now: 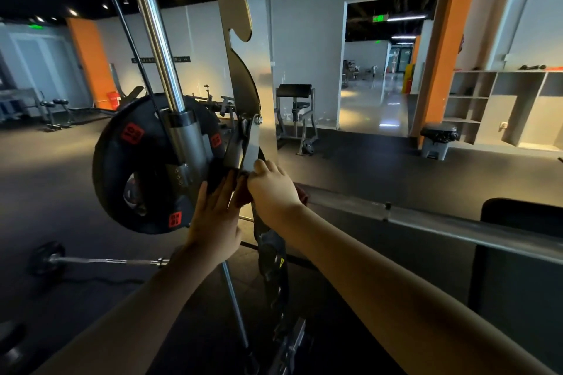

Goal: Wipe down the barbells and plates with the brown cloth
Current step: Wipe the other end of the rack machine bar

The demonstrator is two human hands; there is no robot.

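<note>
Head view: plate (134, 167) is steadied by left hand (213, 216), fingers straight and laid flat vs. its near rim. Right hand (271, 189) is clenched round brown cloth (243, 196), which is bunched just left of its knuckles and touches the left fingertips. Bar (457, 222) runs off to right of that hand; lever (251, 143) sits directly above it. Judged: cloth should be spread wider, pressed firmly, drawn round rim incl. behind lever, w/ plate braced so it isn't spun.
</note>
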